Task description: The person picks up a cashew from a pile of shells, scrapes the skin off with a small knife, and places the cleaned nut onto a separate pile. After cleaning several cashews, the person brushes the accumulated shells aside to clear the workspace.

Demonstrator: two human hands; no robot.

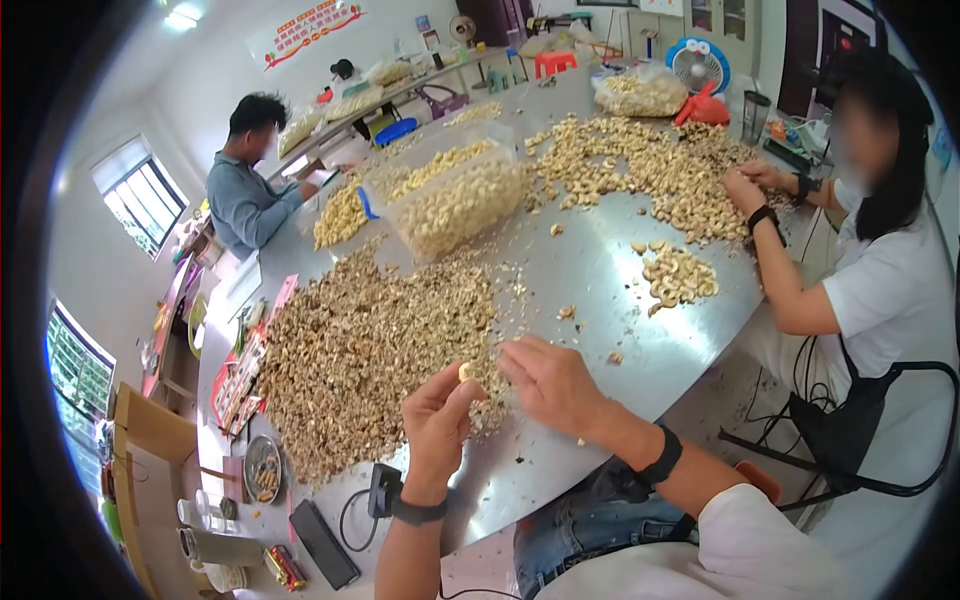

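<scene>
My left hand [436, 428] pinches a pale cashew nut [466, 371] between thumb and fingers, over the near edge of a wide pile of brown, flaky cashew bits [365, 350]. Just to its right is my right hand [562, 388], its fingers bent and drawn together. Whatever may be between those fingertips is too small or blurred to make out. A few crumbs lie on the metal table [600, 345] close by.
A clear plastic bin [450, 215] of pale cashews stands beyond the pile. Smaller cashews [680, 275] lie to the right. One person [860, 270] sorts nuts at right; another [250, 195] sits at left. A phone [325, 545] and metal dish [262, 468] lie near left.
</scene>
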